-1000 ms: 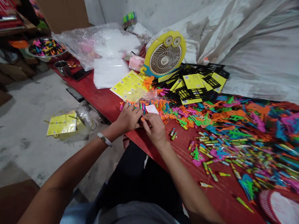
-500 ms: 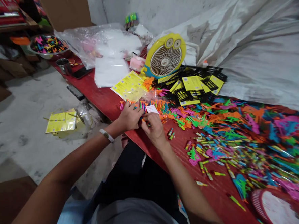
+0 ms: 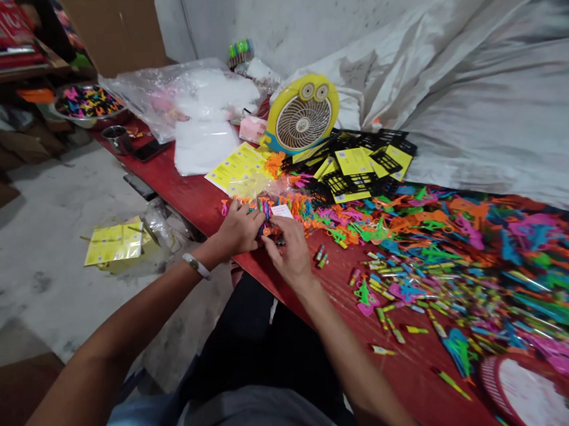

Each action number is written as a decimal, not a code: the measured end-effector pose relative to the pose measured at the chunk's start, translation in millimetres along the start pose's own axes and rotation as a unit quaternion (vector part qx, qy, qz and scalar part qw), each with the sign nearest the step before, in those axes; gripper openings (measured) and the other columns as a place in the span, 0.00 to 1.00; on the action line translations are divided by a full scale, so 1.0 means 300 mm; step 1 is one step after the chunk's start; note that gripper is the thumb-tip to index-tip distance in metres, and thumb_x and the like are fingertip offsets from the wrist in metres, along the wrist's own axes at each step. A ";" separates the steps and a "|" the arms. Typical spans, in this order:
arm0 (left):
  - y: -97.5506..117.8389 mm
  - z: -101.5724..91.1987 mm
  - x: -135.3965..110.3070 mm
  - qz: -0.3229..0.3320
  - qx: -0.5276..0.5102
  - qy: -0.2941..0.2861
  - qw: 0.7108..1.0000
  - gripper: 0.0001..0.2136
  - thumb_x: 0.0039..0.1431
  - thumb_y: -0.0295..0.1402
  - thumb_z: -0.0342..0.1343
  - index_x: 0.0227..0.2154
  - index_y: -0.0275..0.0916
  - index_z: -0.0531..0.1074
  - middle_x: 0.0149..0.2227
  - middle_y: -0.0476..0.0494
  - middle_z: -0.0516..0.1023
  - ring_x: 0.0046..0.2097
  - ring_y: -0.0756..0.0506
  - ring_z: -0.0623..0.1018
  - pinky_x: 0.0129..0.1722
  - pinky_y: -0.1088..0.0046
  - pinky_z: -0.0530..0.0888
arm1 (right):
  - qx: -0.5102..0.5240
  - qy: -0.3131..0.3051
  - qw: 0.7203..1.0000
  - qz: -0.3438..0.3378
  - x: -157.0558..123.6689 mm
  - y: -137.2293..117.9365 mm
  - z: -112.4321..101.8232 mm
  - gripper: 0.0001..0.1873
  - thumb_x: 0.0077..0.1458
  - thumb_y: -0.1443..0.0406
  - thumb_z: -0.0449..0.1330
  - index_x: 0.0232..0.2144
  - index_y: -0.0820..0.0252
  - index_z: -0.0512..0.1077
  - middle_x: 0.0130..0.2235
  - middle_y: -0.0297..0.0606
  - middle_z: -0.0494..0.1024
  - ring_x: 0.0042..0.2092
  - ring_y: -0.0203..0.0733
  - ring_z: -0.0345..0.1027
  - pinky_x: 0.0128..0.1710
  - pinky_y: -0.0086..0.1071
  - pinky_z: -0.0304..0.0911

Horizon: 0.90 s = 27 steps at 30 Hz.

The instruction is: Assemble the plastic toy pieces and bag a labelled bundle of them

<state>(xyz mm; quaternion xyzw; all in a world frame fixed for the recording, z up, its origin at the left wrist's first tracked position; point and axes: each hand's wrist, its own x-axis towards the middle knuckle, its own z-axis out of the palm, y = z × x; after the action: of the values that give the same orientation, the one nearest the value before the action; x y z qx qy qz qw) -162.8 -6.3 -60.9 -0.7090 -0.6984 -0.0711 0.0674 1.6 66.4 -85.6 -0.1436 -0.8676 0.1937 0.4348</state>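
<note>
Near the front edge of the red table (image 3: pixel 338 300), both my hands are at a tight row of small colourful plastic pieces (image 3: pixel 305 206). My left hand (image 3: pixel 241 230) is closed over the left part of the row, fingers curled down. At its right, my right hand (image 3: pixel 290 250) has thumb and fingers on either side of some orange and dark pieces, which it partly hides. A small white printed card (image 3: pixel 281 211) lies on the row just beyond my right fingers. Two small yellow-green tubes (image 3: pixel 321 256) lie right of my right hand.
Loose colourful plastic pieces (image 3: pixel 430 223) and small tubes (image 3: pixel 390 283) spread across the right. Behind stand a yellow fan (image 3: pixel 302 118) and black racks with yellow cards (image 3: pixel 356 162). Yellow sheets (image 3: pixel 241 169), a metal cup (image 3: pixel 117 140) and a phone (image 3: pixel 149 150) lie left; a round red-rimmed container (image 3: pixel 490 387) sits front right.
My right thumb and fingers have spread from a tighter pinch. My left hand stays over the row. The whole view has shifted slightly.
</note>
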 end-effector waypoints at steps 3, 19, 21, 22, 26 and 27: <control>0.000 -0.006 0.000 -0.002 0.007 -0.005 1.000 0.21 0.55 0.40 0.60 0.47 0.31 0.72 0.50 0.28 0.79 0.50 0.29 0.73 0.51 0.49 0.61 | -0.015 0.033 0.997 0.074 -0.106 -0.017 0.009 0.03 0.64 0.65 0.59 0.39 0.55 0.72 0.39 0.42 0.79 0.43 0.47 0.73 0.46 0.43 0.69; 0.010 -0.031 0.009 -0.026 0.039 -0.042 0.998 0.17 0.54 0.40 0.62 0.43 0.35 0.73 0.44 0.30 0.80 0.47 0.29 0.73 0.46 0.50 0.64 | 0.001 0.003 0.967 0.253 -0.253 0.010 0.297 0.13 0.63 0.70 0.54 0.44 0.61 0.77 0.42 0.48 0.82 0.44 0.47 0.77 0.46 0.40 0.73; 0.007 -0.034 0.009 -0.022 0.043 -0.037 0.998 0.19 0.56 0.43 0.62 0.44 0.35 0.72 0.45 0.30 0.80 0.48 0.29 0.73 0.46 0.50 0.64 | -0.018 -0.006 0.966 0.257 -0.246 0.025 0.305 0.10 0.62 0.70 0.54 0.38 0.60 0.76 0.38 0.46 0.81 0.40 0.46 0.75 0.42 0.38 0.72; 0.005 -0.034 0.009 -0.019 0.045 -0.035 0.998 0.19 0.56 0.44 0.62 0.44 0.35 0.72 0.45 0.30 0.80 0.48 0.29 0.73 0.46 0.50 0.64 | -0.027 -0.014 0.966 0.257 -0.241 0.034 0.309 0.09 0.61 0.70 0.55 0.36 0.59 0.75 0.37 0.45 0.80 0.39 0.46 0.74 0.41 0.37 0.71; -0.003 -0.031 0.009 -0.012 0.044 -0.039 0.998 0.20 0.57 0.47 0.62 0.43 0.36 0.72 0.44 0.31 0.80 0.48 0.29 0.73 0.46 0.50 0.64 | -0.063 -0.015 0.960 0.274 -0.218 0.056 0.328 0.07 0.60 0.71 0.55 0.33 0.59 0.72 0.34 0.43 0.77 0.37 0.44 0.71 0.38 0.34 0.67; -0.004 -0.031 0.009 -0.012 0.043 -0.040 0.998 0.20 0.57 0.46 0.62 0.43 0.36 0.72 0.44 0.31 0.80 0.48 0.29 0.73 0.46 0.50 0.63 | -0.072 -0.013 0.957 0.282 -0.212 0.058 0.332 0.07 0.60 0.71 0.54 0.32 0.59 0.71 0.34 0.43 0.76 0.37 0.44 0.71 0.38 0.34 0.66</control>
<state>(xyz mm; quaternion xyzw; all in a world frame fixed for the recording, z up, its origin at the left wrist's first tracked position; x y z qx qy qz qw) -164.0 -5.4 -51.2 -0.6992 -0.7115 -0.0139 0.0689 -40.6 34.2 -192.6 -0.4106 -0.8093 0.2475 0.3394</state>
